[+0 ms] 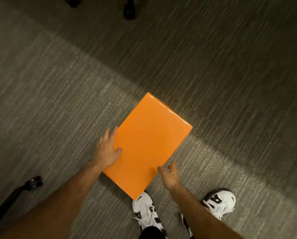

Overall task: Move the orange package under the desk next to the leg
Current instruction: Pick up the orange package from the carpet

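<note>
Glossy orange package — flat rectangle — on ribbed carpet.

Orange package: flat rectangular block, glossy wrap. Lies flat on grey carpet, skewed diagonally. One corner overlaps a shoe toe.

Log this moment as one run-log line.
orange package: flat on carpet | left hand: on its left edge | right hand: open at near edge | lift: not yet

Dim overall, with a bright band of light crossing the carpet, glare on the orange package, blurred edges.
</note>
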The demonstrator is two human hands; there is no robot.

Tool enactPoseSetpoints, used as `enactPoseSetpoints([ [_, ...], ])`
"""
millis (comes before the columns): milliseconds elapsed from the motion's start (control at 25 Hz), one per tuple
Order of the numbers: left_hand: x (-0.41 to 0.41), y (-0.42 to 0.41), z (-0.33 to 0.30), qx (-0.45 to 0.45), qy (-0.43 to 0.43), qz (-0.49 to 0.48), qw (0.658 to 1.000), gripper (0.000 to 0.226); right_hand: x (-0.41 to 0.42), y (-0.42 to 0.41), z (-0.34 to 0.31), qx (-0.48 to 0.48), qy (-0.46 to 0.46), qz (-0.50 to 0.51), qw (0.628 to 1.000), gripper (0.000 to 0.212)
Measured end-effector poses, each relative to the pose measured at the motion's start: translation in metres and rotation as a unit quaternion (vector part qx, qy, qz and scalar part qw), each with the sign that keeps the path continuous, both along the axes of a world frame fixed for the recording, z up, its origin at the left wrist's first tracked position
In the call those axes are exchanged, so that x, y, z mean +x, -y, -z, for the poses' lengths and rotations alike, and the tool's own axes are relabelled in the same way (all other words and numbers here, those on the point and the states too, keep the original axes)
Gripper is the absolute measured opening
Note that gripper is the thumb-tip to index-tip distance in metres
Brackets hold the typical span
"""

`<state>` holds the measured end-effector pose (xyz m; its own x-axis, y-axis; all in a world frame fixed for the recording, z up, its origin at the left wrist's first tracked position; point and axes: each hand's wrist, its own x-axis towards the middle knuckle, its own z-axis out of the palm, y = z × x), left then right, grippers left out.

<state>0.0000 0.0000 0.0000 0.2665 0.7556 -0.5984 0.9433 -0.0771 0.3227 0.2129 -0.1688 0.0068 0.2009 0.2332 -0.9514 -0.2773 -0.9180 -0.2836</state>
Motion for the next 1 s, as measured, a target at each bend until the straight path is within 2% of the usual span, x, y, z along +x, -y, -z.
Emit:
enactPoseSetpoints([
  [40,-0.001,-0.002,0.011,-0.008,-0.008,-0.011,1.0,0.098,-0.003,-0.001,0.012,0.0,0.0,0.013,1.0,0.085],
  [200,0.003,-0.005,0.041,-0.085,-0.026,-0.084,0.993,0.104,-0.008,-0.011,0.04,0.02,-0.038,0.079,0.996,0.052],
  [360,0.008,-0.004,0.046,-0.083,0.011,-0.15,0.985,0.092,-0.005,-0.012,0.045,-0.003,-0.02,0.108,0.994,0.055],
  [520,0.029,0.009,0.021,-0.084,0.05,-0.178,0.979,0.085,0.016,0.002,0.028,-0.019,0.027,0.108,0.994,0.054],
  [640,0.056,0.024,-0.009,-0.076,0.056,-0.192,0.977,0.084,0.043,0.008,0.0,-0.013,0.04,0.116,0.992,0.056],
  [800,0.104,0.026,-0.063,-0.068,0.107,-0.197,0.972,0.084,0.101,0.0,-0.06,0.022,0.052,0.132,0.99,0.059],
  [1000,0.2,-0.011,-0.169,-0.017,0.125,-0.181,0.975,0.081,0.197,-0.028,-0.165,0.08,0.06,0.132,0.986,0.061],
])
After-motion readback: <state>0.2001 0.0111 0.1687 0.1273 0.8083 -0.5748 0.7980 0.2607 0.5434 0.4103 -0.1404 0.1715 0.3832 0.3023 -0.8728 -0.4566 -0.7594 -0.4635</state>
